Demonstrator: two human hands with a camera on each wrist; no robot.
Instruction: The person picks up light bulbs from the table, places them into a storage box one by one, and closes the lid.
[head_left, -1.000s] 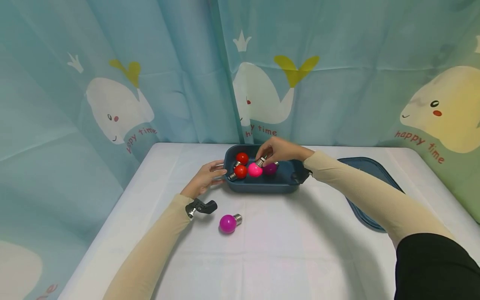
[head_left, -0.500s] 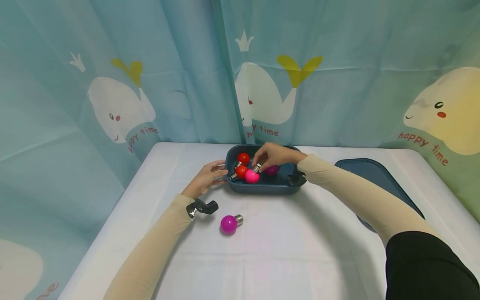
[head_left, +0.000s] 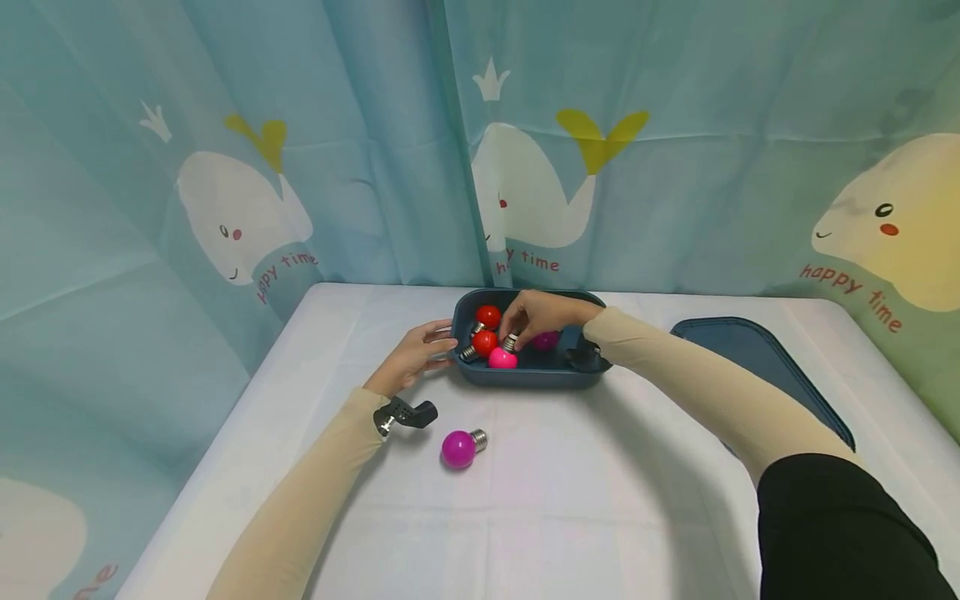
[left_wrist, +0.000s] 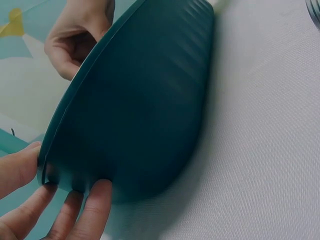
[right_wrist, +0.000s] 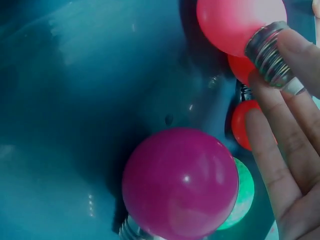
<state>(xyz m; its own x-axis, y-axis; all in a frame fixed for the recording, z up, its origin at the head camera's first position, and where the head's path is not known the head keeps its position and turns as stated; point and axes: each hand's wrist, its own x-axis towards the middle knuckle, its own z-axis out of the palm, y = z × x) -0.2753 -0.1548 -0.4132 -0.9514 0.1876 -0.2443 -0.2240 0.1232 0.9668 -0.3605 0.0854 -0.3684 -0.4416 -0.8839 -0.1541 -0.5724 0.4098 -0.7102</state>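
Colored light bulbs in and around a dark blue rounded rectangular bin (head_left: 528,378) on a white tablecloth (head_left: 600,517). Inside the bin, toward its front wall: pink light bulb (head_left: 503,358), globe downward and screw base upward, pinched by the metal base between thumb and fingers of the right hand (head_left: 546,313); contact between globe and bin floor not discernible. At the bin's left end: left hand (head_left: 411,357), unclenched, fingers extended and spread, tips against the outer wall, thumb at the rim. In the left part of the bin: rear red light bulb (head_left: 488,316) and front red light bulb (head_left: 484,343), metal bases visible. Right of the bin's middle: purple light bulb (head_left: 546,341), lying on its side. Also in the bin, partly hidden behind the purple light bulb in the right-wrist view: green globe (right_wrist: 243,195). In front of the bin, to the left and well apart from it: magenta light bulb (head_left: 458,450), base angled right. To the right of the bin, partly covered by the right sleeve (head_left: 690,383): dark blue rimmed lid or tray (head_left: 757,358). Behind the bin: blue-green curtain (head_left: 397,183) with printed whales.
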